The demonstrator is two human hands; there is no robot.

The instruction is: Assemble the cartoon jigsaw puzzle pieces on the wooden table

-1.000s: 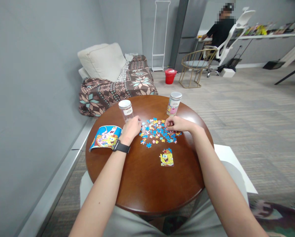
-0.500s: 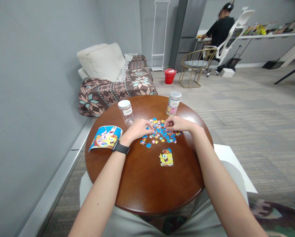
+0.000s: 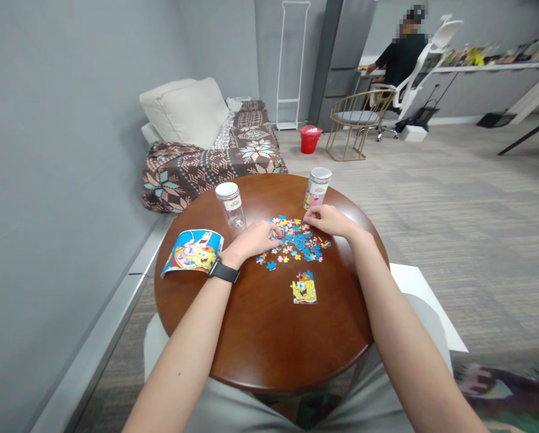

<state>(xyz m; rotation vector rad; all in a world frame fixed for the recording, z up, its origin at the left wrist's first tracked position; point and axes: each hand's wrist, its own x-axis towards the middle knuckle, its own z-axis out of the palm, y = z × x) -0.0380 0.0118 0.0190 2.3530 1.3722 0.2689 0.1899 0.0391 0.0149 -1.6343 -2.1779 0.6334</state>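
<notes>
A loose heap of jigsaw puzzle pieces (image 3: 302, 240), mostly blue, yellow and pink, lies on the round brown table (image 3: 269, 337). My left hand (image 3: 257, 236), with a black watch on its wrist, rests at the heap's left side, fingers bent and a gap between thumb and fingertips. Over the far right edge of the heap is my right hand (image 3: 327, 219), its fingertips drawn together; whatever is between them is too small to make out. Nearer to me lies a joined puzzle section (image 3: 304, 288) with a yellow cartoon face. A curved picture sheet (image 3: 192, 250) lies left of my left wrist.
A clear jar (image 3: 232, 207) with a silver lid stands behind my left hand. Another lidded jar (image 3: 317, 187), with a colourful print, is just beyond my right hand. Farther off are a patterned sofa (image 3: 215, 159), a red bin (image 3: 311, 139) and a seated person (image 3: 402, 60).
My right hand has moved from above the heap toward its far edge, close to the printed jar, uncovering pieces on the right. My left hand has shifted only slightly.
</notes>
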